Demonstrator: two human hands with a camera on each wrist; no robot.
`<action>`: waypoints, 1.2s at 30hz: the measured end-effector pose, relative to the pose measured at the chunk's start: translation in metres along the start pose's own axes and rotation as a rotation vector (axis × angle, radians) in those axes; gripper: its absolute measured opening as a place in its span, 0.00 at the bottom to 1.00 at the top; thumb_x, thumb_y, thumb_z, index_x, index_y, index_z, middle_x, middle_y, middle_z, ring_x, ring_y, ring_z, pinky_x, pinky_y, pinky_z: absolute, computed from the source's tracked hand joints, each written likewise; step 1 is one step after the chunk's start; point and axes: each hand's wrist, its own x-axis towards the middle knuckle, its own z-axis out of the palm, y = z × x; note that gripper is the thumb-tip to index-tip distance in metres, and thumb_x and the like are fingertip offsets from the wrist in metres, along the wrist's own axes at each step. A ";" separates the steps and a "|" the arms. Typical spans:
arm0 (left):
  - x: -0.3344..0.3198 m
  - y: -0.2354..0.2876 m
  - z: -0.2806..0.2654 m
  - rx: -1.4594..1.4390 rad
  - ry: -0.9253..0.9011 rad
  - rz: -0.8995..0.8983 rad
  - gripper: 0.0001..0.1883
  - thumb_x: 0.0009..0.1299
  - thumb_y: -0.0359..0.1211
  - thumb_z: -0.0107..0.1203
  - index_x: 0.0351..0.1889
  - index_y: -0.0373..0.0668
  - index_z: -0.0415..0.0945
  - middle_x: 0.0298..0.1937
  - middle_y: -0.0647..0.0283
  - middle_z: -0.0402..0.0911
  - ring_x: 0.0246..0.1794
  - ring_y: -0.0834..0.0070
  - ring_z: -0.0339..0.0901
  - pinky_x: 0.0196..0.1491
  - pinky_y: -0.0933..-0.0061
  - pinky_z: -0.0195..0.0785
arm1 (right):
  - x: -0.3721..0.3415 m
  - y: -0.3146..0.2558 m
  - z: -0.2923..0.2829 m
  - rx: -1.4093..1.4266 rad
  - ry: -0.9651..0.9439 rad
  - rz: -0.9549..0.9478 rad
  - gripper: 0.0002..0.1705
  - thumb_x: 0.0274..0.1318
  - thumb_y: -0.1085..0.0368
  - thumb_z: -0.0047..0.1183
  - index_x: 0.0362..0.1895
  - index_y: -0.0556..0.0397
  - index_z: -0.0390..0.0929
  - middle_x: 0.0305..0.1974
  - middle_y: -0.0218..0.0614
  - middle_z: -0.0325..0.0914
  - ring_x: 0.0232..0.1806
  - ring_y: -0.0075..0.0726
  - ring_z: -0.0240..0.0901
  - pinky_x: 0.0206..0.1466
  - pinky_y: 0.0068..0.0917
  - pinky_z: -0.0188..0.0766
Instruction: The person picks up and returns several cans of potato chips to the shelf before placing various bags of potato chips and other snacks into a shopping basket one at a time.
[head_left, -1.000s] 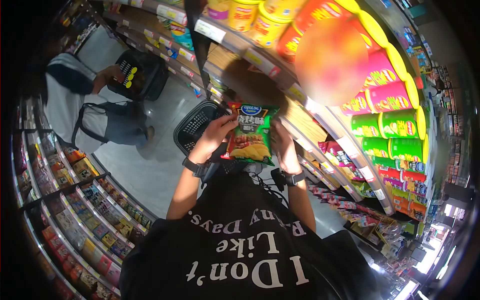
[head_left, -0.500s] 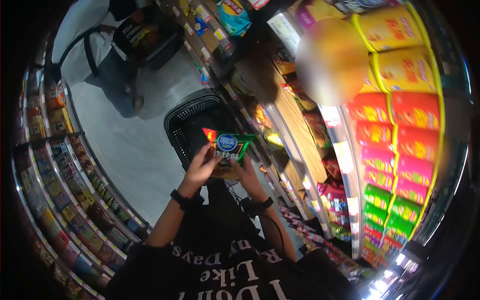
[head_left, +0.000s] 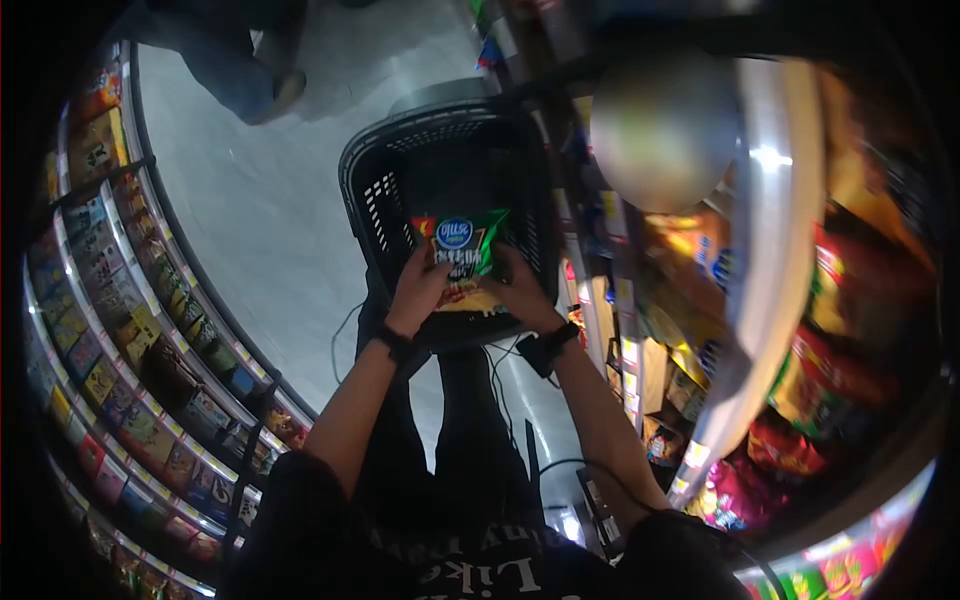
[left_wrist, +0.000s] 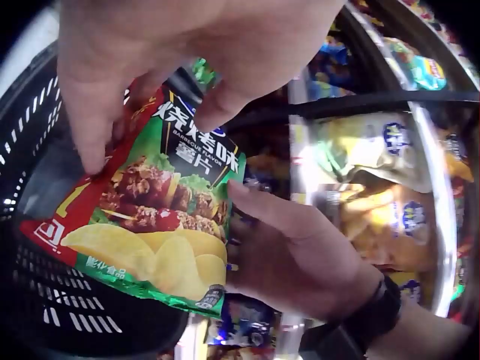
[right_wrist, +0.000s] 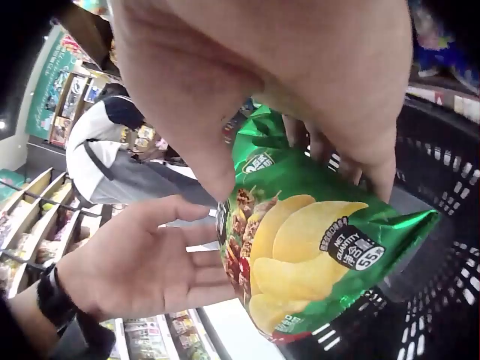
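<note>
A green and red bag of barbecue potato chips [head_left: 460, 250] is held between both hands, over the black shopping basket [head_left: 385, 135] in the head view. My left hand [head_left: 420, 292] grips the bag's left side. On the opposite edge, my right hand [head_left: 520, 295] has its thumb in front and its fingers behind. The left wrist view shows the printed front of the chip bag [left_wrist: 161, 225], with kebabs and chips. Seen from the right wrist, the green side of the bag [right_wrist: 307, 240] puffs out, and the right fingers curl round its upper part.
Snack shelves [head_left: 765, 300] rise close on the right, blurred in the head view. A lower shelf of small packets [head_left: 150, 350] curves along the left. Ahead on the pale floor [head_left: 230, 210] stands another person [right_wrist: 112, 150] in a white and dark top.
Both hands have brought the chip bag from beside the right shelf to over the basket. The view has turned downward, so the basket now sits in the middle and the other person near the top edge.
</note>
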 end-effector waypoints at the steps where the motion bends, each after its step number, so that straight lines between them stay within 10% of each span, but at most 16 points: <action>1: 0.031 -0.034 -0.010 0.053 0.032 -0.038 0.26 0.72 0.29 0.54 0.68 0.38 0.65 0.52 0.55 0.82 0.49 0.71 0.83 0.47 0.73 0.78 | 0.026 0.021 -0.003 0.054 -0.016 0.026 0.40 0.61 0.64 0.66 0.72 0.58 0.60 0.65 0.47 0.71 0.67 0.37 0.67 0.69 0.34 0.66; 6: 0.159 -0.087 -0.032 0.227 0.186 -0.345 0.29 0.66 0.36 0.60 0.64 0.37 0.67 0.49 0.48 0.84 0.50 0.56 0.84 0.55 0.64 0.76 | 0.177 0.159 0.001 -0.049 0.054 0.111 0.32 0.61 0.62 0.62 0.68 0.57 0.69 0.60 0.48 0.78 0.63 0.44 0.74 0.65 0.38 0.69; 11: 0.244 -0.162 -0.058 0.621 0.383 -0.197 0.33 0.59 0.33 0.62 0.62 0.34 0.66 0.49 0.42 0.85 0.53 0.47 0.83 0.55 0.56 0.76 | 0.282 0.198 0.013 -0.207 0.083 0.047 0.30 0.64 0.64 0.60 0.68 0.57 0.70 0.57 0.42 0.79 0.59 0.35 0.75 0.62 0.35 0.71; 18: 0.294 -0.234 -0.087 0.677 0.373 -0.055 0.29 0.64 0.33 0.59 0.62 0.28 0.67 0.45 0.49 0.86 0.47 0.58 0.85 0.52 0.62 0.76 | 0.319 0.242 0.017 -0.084 0.135 -0.028 0.30 0.61 0.64 0.58 0.67 0.57 0.71 0.58 0.55 0.79 0.62 0.53 0.76 0.65 0.37 0.69; 22: 0.270 -0.230 -0.074 0.610 0.225 -0.121 0.25 0.66 0.35 0.59 0.59 0.32 0.72 0.49 0.49 0.86 0.51 0.56 0.84 0.54 0.62 0.74 | 0.274 0.217 0.017 -0.384 0.321 0.076 0.31 0.58 0.65 0.59 0.66 0.57 0.71 0.52 0.53 0.83 0.57 0.55 0.79 0.61 0.40 0.72; 25: 0.233 -0.215 -0.055 0.188 -0.040 -0.002 0.21 0.70 0.33 0.56 0.60 0.35 0.73 0.51 0.57 0.84 0.50 0.65 0.82 0.54 0.65 0.72 | 0.221 0.211 0.018 -0.065 0.357 0.093 0.27 0.56 0.68 0.57 0.62 0.57 0.75 0.50 0.52 0.84 0.55 0.57 0.80 0.58 0.41 0.74; 29: 0.158 -0.144 -0.014 0.189 -0.079 -0.272 0.14 0.72 0.30 0.53 0.54 0.38 0.76 0.46 0.64 0.80 0.48 0.75 0.75 0.54 0.67 0.67 | 0.132 0.199 0.018 -0.147 0.424 0.014 0.16 0.61 0.66 0.52 0.52 0.56 0.80 0.43 0.42 0.84 0.47 0.43 0.81 0.55 0.40 0.75; 30: 0.150 -0.141 -0.012 0.236 -0.142 -0.246 0.15 0.73 0.33 0.54 0.54 0.37 0.77 0.50 0.63 0.79 0.51 0.75 0.74 0.57 0.67 0.66 | 0.095 0.157 0.016 0.188 0.400 0.229 0.14 0.61 0.65 0.51 0.47 0.56 0.81 0.41 0.45 0.84 0.45 0.47 0.80 0.53 0.42 0.75; 34: 0.101 -0.103 0.025 0.260 -0.330 -0.280 0.24 0.76 0.36 0.54 0.66 0.33 0.70 0.63 0.56 0.75 0.64 0.69 0.71 0.68 0.68 0.60 | -0.013 0.147 0.017 -0.285 0.578 -0.194 0.13 0.57 0.65 0.55 0.45 0.58 0.81 0.40 0.46 0.82 0.44 0.47 0.80 0.51 0.40 0.74; 36: 0.053 -0.053 0.078 0.247 -0.302 -0.173 0.25 0.76 0.35 0.53 0.68 0.32 0.68 0.66 0.54 0.74 0.67 0.67 0.70 0.70 0.66 0.58 | -0.064 0.109 0.021 -0.021 0.651 -0.063 0.12 0.60 0.67 0.56 0.45 0.60 0.80 0.39 0.43 0.83 0.44 0.43 0.80 0.51 0.36 0.75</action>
